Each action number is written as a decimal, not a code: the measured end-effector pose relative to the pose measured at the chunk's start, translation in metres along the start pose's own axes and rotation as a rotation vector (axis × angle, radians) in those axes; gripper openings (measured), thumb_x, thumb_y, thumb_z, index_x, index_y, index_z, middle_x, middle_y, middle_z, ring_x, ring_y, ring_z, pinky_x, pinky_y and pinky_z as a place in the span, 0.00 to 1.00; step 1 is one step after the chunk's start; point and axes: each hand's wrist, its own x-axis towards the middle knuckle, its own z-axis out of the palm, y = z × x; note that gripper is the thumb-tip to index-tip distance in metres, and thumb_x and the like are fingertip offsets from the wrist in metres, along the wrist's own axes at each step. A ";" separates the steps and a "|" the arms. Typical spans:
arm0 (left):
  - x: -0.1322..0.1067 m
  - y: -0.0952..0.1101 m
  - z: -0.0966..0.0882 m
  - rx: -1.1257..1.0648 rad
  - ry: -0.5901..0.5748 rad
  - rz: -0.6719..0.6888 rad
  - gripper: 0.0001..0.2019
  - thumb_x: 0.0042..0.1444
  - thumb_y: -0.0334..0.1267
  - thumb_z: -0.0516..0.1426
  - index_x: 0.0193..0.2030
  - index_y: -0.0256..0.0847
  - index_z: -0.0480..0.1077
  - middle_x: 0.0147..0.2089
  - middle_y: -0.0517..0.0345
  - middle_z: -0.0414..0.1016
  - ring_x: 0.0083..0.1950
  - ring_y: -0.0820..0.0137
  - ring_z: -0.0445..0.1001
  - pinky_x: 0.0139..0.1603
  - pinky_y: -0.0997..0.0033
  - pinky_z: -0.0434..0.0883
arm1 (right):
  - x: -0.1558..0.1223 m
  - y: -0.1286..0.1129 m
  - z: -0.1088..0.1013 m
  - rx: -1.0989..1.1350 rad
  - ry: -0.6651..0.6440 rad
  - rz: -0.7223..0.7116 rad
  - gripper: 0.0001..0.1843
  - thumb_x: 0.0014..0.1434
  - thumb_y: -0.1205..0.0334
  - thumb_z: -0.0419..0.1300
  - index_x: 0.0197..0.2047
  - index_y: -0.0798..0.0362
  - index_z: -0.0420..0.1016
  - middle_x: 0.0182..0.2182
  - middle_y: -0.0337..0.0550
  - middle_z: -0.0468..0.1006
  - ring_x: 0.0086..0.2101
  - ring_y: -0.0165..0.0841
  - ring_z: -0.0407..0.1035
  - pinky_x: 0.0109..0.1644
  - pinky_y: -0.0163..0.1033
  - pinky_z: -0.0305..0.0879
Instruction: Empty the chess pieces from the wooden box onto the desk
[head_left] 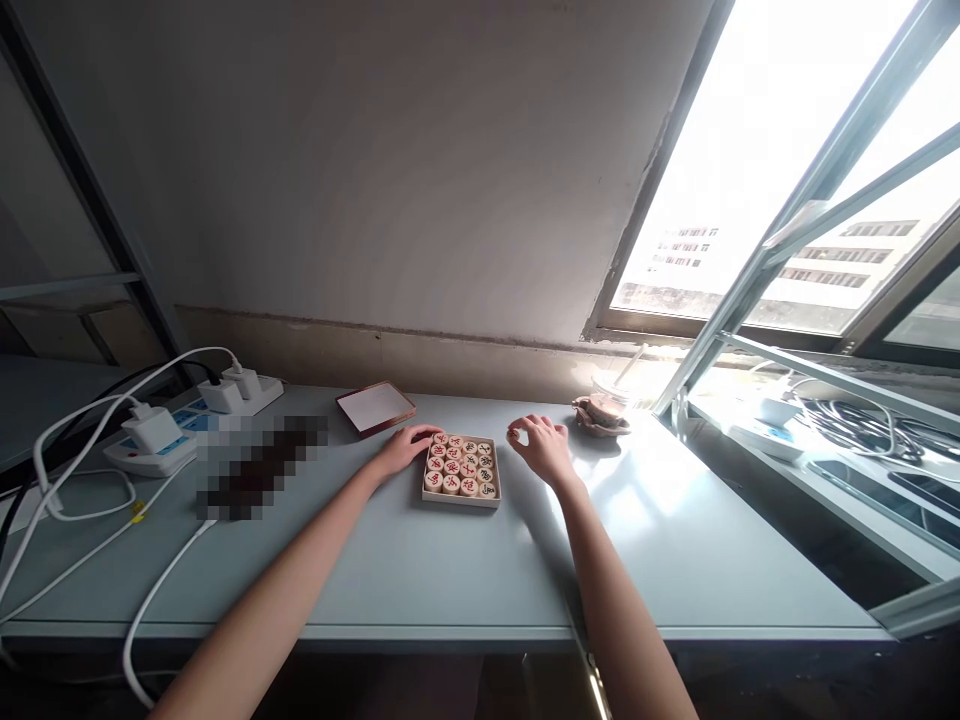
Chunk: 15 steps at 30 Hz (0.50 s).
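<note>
A small square box (pixel 496 488) of round wooden chess pieces with red and black characters sits in the middle of the grey table (pixel 465 570). My left hand (pixel 405 447) rests on the table against the box's left edge, fingers lying flat and touching its far corner. My right hand (pixel 541 445) hovers just right of the box, fingers curled down with thumb and forefinger pinched together; what they hold, if anything, is too small to see. The box's lid (pixel 376 407) lies behind the left hand.
Two power strips (pixel 238 392) with white plugs and cables (pixel 90 520) cover the table's left end, beside a blurred patch. A shell-like dish (pixel 600 415) and a plastic cup (pixel 611 385) stand at the back right by the open window frame (pixel 750 290).
</note>
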 end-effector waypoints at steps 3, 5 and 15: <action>0.000 0.000 0.000 -0.004 0.000 0.002 0.16 0.54 0.40 0.50 0.47 0.39 0.71 0.51 0.51 0.72 0.53 0.63 0.68 0.55 0.64 0.64 | 0.000 0.011 0.005 -0.118 0.020 0.084 0.13 0.56 0.65 0.51 0.43 0.49 0.72 0.43 0.46 0.72 0.45 0.40 0.61 0.47 0.46 0.50; -0.001 0.000 0.000 -0.002 0.002 0.003 0.16 0.54 0.40 0.50 0.47 0.39 0.71 0.51 0.51 0.72 0.53 0.63 0.68 0.55 0.64 0.64 | 0.000 0.012 0.008 -0.125 -0.003 0.075 0.16 0.55 0.66 0.51 0.46 0.48 0.71 0.46 0.46 0.71 0.46 0.40 0.61 0.48 0.47 0.50; -0.001 0.007 0.000 -0.025 0.010 -0.010 0.15 0.53 0.39 0.51 0.45 0.38 0.71 0.50 0.51 0.73 0.52 0.62 0.69 0.54 0.64 0.65 | 0.001 0.005 0.027 -0.110 -0.071 0.031 0.23 0.59 0.64 0.50 0.58 0.50 0.60 0.58 0.47 0.62 0.57 0.41 0.53 0.59 0.57 0.41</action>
